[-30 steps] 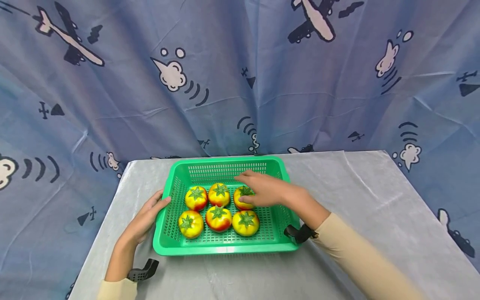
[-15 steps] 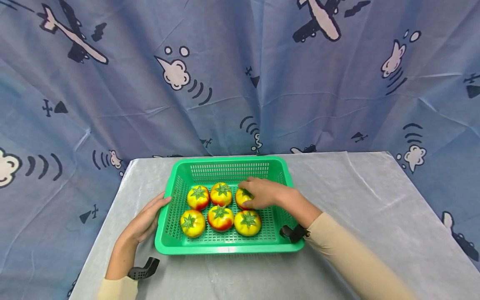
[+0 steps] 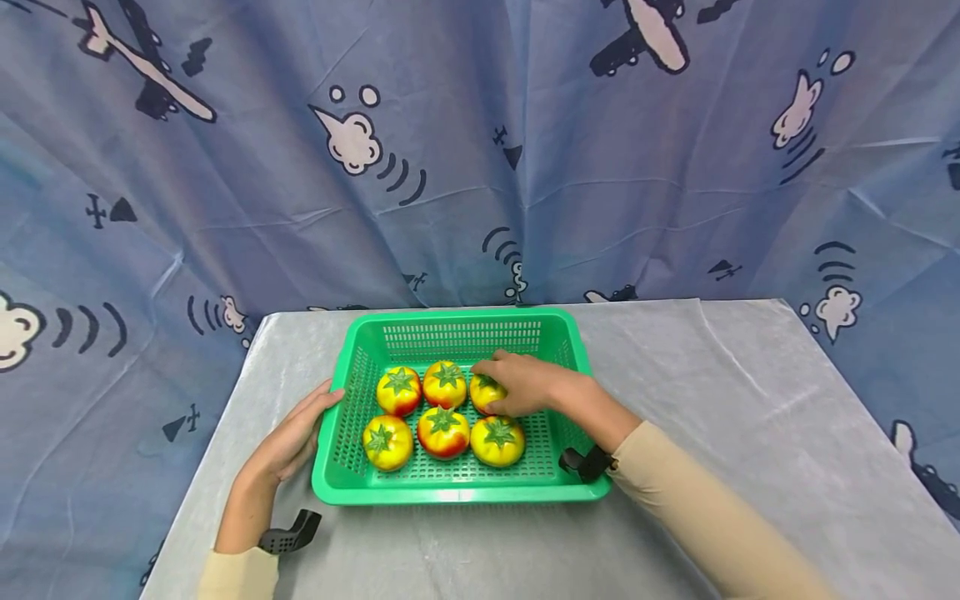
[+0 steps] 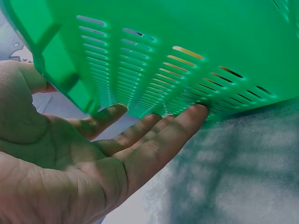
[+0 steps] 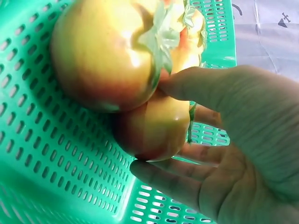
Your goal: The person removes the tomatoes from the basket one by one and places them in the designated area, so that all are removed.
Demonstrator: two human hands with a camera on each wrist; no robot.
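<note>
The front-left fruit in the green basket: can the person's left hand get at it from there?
Probably not straight across: the left hand holds the near side wall of the green basket, which stands between its fingers and the front-left fruit. From above, the way looks free.

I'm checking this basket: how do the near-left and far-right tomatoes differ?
The far-right tomato has the right hand around it; the near-left tomato is untouched. The far-right tomato's top is partly covered; the near-left tomato shows its whole leafy top. Both are largely yellow, with green leaves, inside the basket.
</note>
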